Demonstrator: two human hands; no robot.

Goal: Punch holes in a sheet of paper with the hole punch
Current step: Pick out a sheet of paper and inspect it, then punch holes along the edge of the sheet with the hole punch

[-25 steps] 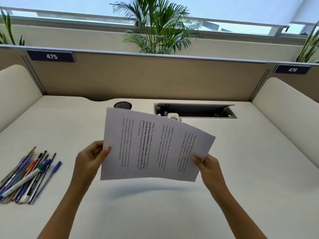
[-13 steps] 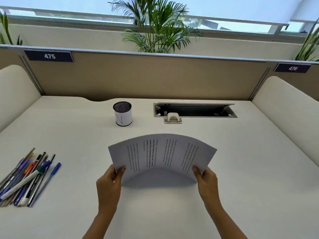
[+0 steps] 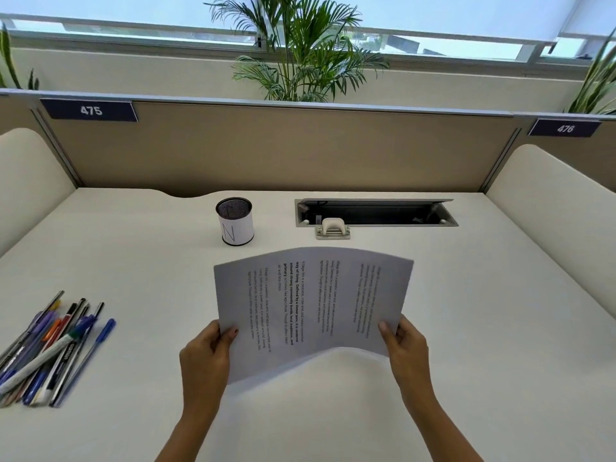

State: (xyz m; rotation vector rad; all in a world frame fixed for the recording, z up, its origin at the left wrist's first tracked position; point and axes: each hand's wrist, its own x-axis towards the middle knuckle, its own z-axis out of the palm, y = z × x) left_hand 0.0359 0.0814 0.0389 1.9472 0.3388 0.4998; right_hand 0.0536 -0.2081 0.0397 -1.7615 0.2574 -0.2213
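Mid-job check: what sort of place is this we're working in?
Probably an open-plan office workstation: a desk fenced by a partition with number plates 475 and 476, a cable hatch in the top, pens lying loose.

Both hands hold a printed sheet of paper (image 3: 313,308) above the middle of the desk (image 3: 500,328), bowed upward. The left hand (image 3: 206,358) pinches its near left corner, the right hand (image 3: 405,348) its near right corner. The hole punch (image 3: 332,228) sits toward the far edge, beside a mesh pen cup (image 3: 235,221). Pens (image 3: 50,348) lie near the left edge.
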